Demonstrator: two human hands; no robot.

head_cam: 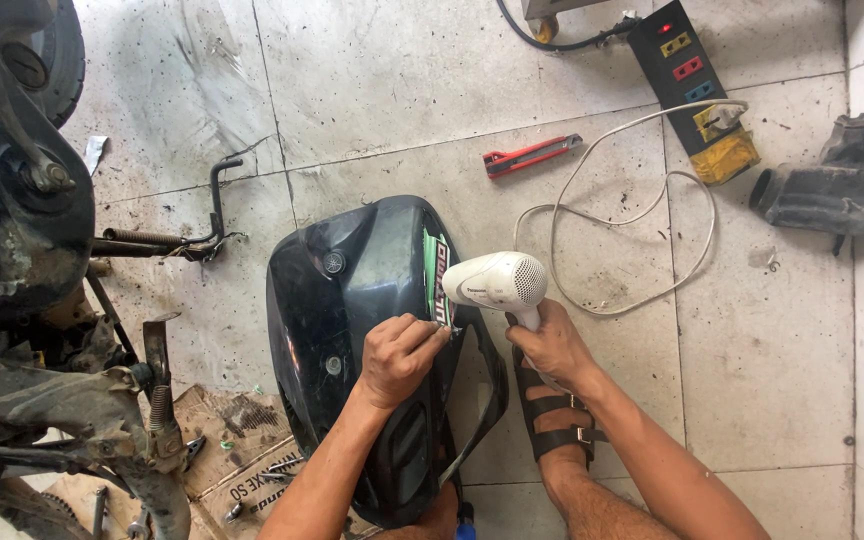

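gripping a white hair dryer [497,282], right hand [552,345]; left hand [399,355] pinches sticker [438,282] on black panel [352,290].

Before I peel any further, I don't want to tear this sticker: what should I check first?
1. Left hand pinching the sticker edge: ok.
2. Right hand gripping the white hair dryer: ok.
3. Dryer nozzle aimed at the sticker: ok.
4. Dryer cord reaching the power strip: ok.
5. Dryer running: cannot tell.
6. Black fairing panel resting steady on the floor: cannot tell.
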